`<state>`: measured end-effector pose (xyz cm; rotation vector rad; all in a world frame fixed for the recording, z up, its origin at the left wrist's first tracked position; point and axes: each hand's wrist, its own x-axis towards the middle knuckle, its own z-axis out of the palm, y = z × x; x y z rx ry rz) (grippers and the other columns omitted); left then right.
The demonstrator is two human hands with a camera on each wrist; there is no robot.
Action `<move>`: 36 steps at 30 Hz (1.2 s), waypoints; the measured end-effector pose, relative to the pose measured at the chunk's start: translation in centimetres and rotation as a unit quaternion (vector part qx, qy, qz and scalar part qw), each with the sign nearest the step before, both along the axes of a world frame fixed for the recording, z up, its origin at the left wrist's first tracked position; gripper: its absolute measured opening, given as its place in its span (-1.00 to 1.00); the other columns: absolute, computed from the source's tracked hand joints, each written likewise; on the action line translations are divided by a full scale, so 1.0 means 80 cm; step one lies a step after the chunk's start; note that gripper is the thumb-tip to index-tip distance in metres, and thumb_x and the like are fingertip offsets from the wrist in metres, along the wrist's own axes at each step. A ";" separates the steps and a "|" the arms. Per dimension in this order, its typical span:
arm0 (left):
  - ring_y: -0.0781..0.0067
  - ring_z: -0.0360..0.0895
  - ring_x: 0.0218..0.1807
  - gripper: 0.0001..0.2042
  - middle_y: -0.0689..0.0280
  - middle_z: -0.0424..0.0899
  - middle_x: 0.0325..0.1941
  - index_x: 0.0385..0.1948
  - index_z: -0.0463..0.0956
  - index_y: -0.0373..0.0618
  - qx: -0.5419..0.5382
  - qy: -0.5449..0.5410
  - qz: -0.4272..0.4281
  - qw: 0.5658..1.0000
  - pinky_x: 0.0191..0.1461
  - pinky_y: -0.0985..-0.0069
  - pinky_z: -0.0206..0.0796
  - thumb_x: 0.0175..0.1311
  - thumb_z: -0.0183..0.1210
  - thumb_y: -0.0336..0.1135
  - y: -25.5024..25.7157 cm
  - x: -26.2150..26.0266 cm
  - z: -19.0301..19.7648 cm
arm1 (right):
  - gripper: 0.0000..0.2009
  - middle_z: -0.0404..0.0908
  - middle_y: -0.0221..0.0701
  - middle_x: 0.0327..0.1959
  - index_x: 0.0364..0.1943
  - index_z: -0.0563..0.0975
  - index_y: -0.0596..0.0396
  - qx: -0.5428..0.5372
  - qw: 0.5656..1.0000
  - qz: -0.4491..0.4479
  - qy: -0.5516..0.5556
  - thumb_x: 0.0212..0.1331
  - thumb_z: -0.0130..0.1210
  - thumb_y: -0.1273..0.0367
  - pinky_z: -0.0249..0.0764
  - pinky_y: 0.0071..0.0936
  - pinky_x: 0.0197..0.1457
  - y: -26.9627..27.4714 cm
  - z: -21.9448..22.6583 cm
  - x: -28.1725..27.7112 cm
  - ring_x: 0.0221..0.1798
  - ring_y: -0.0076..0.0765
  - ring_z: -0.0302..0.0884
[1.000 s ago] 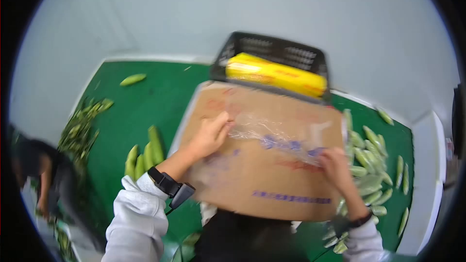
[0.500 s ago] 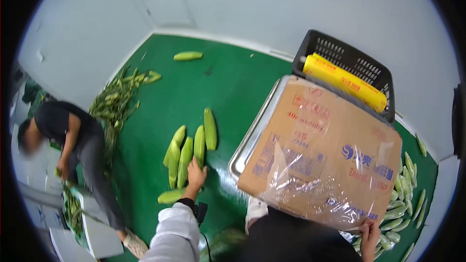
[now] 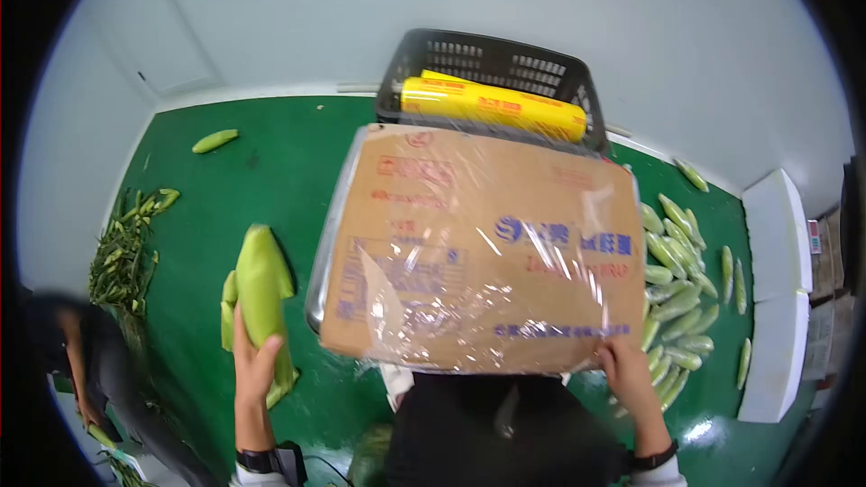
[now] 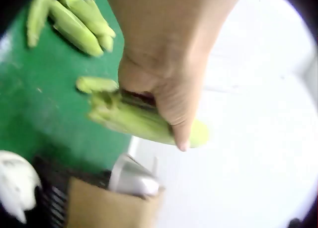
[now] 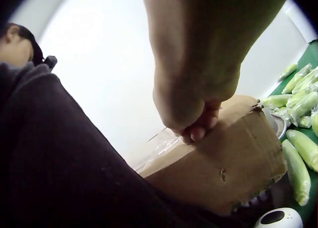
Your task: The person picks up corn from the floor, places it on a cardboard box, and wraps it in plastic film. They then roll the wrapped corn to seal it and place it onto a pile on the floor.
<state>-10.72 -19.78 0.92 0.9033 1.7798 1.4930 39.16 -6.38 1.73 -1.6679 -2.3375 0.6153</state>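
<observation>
My left hand grips a green corn ear, lifted above the green floor left of the cardboard box. In the left wrist view the thumb of the left hand lies along the corn ear. Clear film covers the box top. At the box's near right edge, my right hand pinches the film; the right wrist view shows its curled fingers against the cardboard. More unwrapped ears lie beside the left hand.
Behind the box, a black crate holds yellow rolls. Wrapped corn is heaped at the right, beside white foam boxes. Husks lie at the far left, with another person near them. A metal tray edge shows under the box.
The left hand has gone from the box to the corn and lifted one ear. Film now spreads over the box top, and the right hand has stayed by the near right edge.
</observation>
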 end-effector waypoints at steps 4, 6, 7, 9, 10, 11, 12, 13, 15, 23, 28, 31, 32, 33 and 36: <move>0.14 0.52 0.03 -0.31 0.21 0.47 0.07 0.23 0.33 0.19 0.037 0.508 -0.304 0.805 -0.06 0.27 0.48 -0.07 0.37 -0.17 0.128 0.146 0.088 | -0.88 0.57 -0.16 -0.44 -0.26 0.48 0.10 0.082 0.996 0.037 -0.011 0.16 0.09 0.41 0.46 -0.13 -0.30 -0.004 -0.006 -0.005 -0.35 0.06 0.57; 0.19 0.55 -0.03 -0.32 0.22 0.46 0.09 0.25 0.30 0.20 0.073 0.521 -0.404 0.748 -0.16 0.29 0.51 -0.02 0.33 -0.16 0.172 0.215 0.074 | -0.86 0.58 -0.14 -0.41 -0.20 0.46 0.09 0.044 0.997 0.031 -0.063 0.17 0.09 0.42 0.48 -0.16 -0.27 -0.015 0.001 -0.008 -0.32 0.05 0.58; 0.18 0.55 -0.03 -0.33 0.22 0.46 0.10 0.25 0.30 0.20 0.066 0.523 -0.430 0.733 -0.15 0.29 0.51 0.00 0.32 -0.17 0.183 0.230 0.060 | -0.84 0.59 -0.13 -0.39 -0.18 0.45 0.09 0.023 0.995 0.028 -0.092 0.17 0.08 0.43 0.49 -0.18 -0.25 -0.016 0.005 -0.003 -0.30 0.04 0.59; 0.17 0.55 -0.04 -0.35 0.22 0.45 0.11 0.26 0.28 0.21 0.052 0.528 -0.477 0.701 -0.12 0.30 0.51 0.04 0.29 -0.18 0.210 0.254 0.040 | -0.77 0.59 -0.10 -0.20 -0.07 0.41 0.14 -0.061 0.961 -0.009 0.271 0.20 0.08 0.43 0.48 -0.23 -0.04 -0.009 0.034 0.000 -0.11 0.03 0.56; 0.16 0.54 -0.03 -0.36 0.21 0.45 0.11 0.27 0.27 0.13 0.096 0.485 -0.496 0.713 -0.07 0.30 0.48 0.07 0.27 -0.18 0.216 0.252 0.037 | -0.76 0.57 -0.10 -0.14 -0.06 0.41 0.15 -0.092 0.890 -0.057 0.443 0.20 0.08 0.43 0.45 -0.22 0.02 0.002 0.050 -0.013 -0.04 0.03 0.53; 0.16 0.53 -0.01 -0.37 0.21 0.46 0.11 0.26 0.28 0.08 0.120 0.484 -0.490 0.715 -0.05 0.29 0.47 0.08 0.26 -0.18 0.218 0.257 0.033 | -0.76 0.56 -0.10 -0.08 -0.05 0.41 0.17 -0.129 0.782 -0.110 0.599 0.21 0.07 0.44 0.42 -0.22 0.08 0.008 0.057 -0.029 0.02 0.03 0.51; 0.16 0.52 0.01 -0.39 0.21 0.46 0.10 0.24 0.30 0.03 0.139 0.481 -0.487 0.716 -0.04 0.28 0.47 0.09 0.26 -0.18 0.219 0.258 0.033 | -0.75 0.54 -0.16 -0.05 -0.06 0.42 0.17 -0.076 0.862 -0.032 0.499 0.21 0.09 0.39 0.38 -0.17 0.09 0.028 0.055 -0.049 0.06 0.01 0.47; 0.17 0.51 0.03 -0.40 0.21 0.46 0.10 0.23 0.31 -0.02 0.162 0.484 -0.475 0.717 -0.03 0.27 0.46 0.10 0.25 -0.18 0.222 0.256 0.034 | -0.73 0.53 -0.21 -0.03 -0.07 0.44 0.17 -0.017 0.920 0.060 0.388 0.22 0.10 0.34 0.35 -0.13 0.10 0.054 0.045 -0.069 0.10 -0.01 0.42; 0.18 0.54 -0.05 -0.51 0.18 0.53 0.02 0.06 0.45 -0.16 0.235 0.528 -0.385 0.720 -0.01 0.31 0.44 0.05 0.29 -0.24 0.194 0.251 0.033 | -0.70 0.52 -0.26 -0.08 -0.08 0.46 0.14 0.124 0.967 0.140 0.175 0.19 0.11 0.26 0.35 -0.15 0.04 0.086 0.011 -0.091 0.05 -0.07 0.42; 0.16 0.56 -0.38 -0.82 0.16 0.64 -0.33 -0.32 0.60 -0.13 0.144 0.573 -0.231 0.773 -0.29 0.28 0.46 0.02 0.28 -0.37 0.167 0.146 0.097 | -0.74 0.50 -0.39 -0.26 -0.29 0.58 0.01 0.270 0.944 0.179 0.062 0.08 0.15 0.14 0.38 -0.26 -0.15 0.121 -0.010 -0.123 -0.15 -0.23 0.43; 0.07 0.59 -0.39 -0.84 0.02 0.62 -0.39 -0.26 0.56 -0.12 0.000 0.470 -0.462 0.752 -0.36 0.29 0.47 0.16 0.16 -0.32 0.237 0.217 0.024 | -0.75 0.54 -0.37 -0.30 -0.38 0.60 -0.01 0.148 0.974 0.168 -0.019 0.15 0.12 0.12 0.47 -0.21 -0.34 0.107 0.007 -0.125 -0.22 -0.23 0.49; 0.01 0.40 0.22 -0.47 -0.06 0.46 0.15 0.17 0.36 -0.22 -0.029 0.470 -0.457 0.755 0.21 0.16 0.27 0.20 0.14 -0.13 0.161 0.240 0.044 | -0.70 0.56 -0.35 -0.27 -0.31 0.56 -0.01 0.016 0.993 0.113 -0.017 0.17 0.09 0.06 0.48 -0.23 -0.24 0.093 0.022 -0.124 -0.17 -0.19 0.53; 0.00 0.29 0.29 -0.40 -0.09 0.37 0.22 0.21 0.29 -0.27 -0.010 0.507 -0.433 0.745 0.28 0.16 0.18 0.19 0.15 -0.11 0.169 0.238 0.036 | -0.67 0.56 -0.35 -0.26 -0.27 0.54 0.00 0.092 0.987 0.126 0.033 0.14 0.11 0.04 0.48 -0.25 -0.21 0.097 0.012 -0.125 -0.16 -0.19 0.54; -0.01 0.19 0.36 -0.34 -0.11 0.28 0.29 0.25 0.22 -0.33 0.008 0.545 -0.404 0.735 0.35 0.17 0.09 0.17 0.17 -0.09 0.188 0.233 0.031 | -0.64 0.56 -0.36 -0.26 -0.23 0.53 0.00 0.171 0.972 0.141 0.083 0.11 0.13 0.03 0.48 -0.27 -0.19 0.102 0.008 -0.128 -0.15 -0.20 0.54; -0.11 -0.02 0.47 -0.22 -0.13 -0.01 0.46 0.31 0.08 -0.37 0.036 0.589 -0.311 0.745 0.44 0.16 -0.02 0.11 0.24 -0.13 0.294 0.200 0.015 | -0.55 0.54 -0.39 -0.30 -0.19 0.48 0.03 0.372 0.859 0.350 0.039 -0.01 0.20 -0.01 0.46 -0.30 -0.17 0.149 0.022 -0.146 -0.17 -0.23 0.53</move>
